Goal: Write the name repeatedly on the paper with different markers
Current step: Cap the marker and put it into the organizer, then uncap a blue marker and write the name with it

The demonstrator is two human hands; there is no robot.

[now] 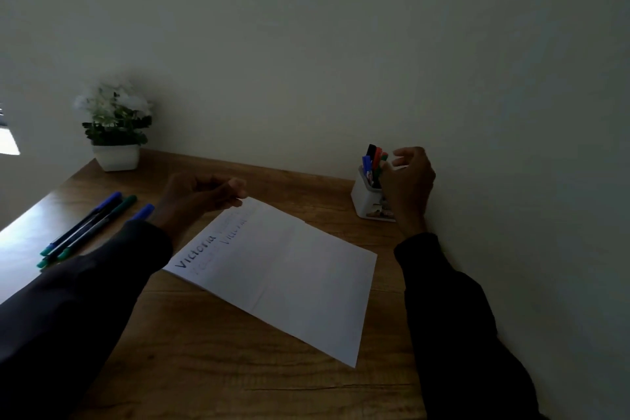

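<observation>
Nearest, my dark sleeves (85,317) come in from both lower corners over the wooden tabletop (204,368). Between them the paper (289,276) lies flat and turned at an angle, with the name in dark ink along its left edge and fainter repeats beside it. My left hand (201,198) sits at the paper's far corner, fingers curled in toward the thumb and fingertips right at that corner; I cannot tell whether they pinch the sheet or only touch it. Left of that arm, three loose markers (88,225) lie side by side on the tabletop with blue and green caps, one partly hidden by my sleeve. Farther off to the right, my right hand (409,181) is up at the white cup (363,198) by the wall (306,44). Its fingers are bent, their tips against the cup markers (373,160), which stand with blue, black, red and green caps. It is too blurred to tell whether they close on one. Far left, a plant (116,123) with white flowers stands against the wall.
</observation>
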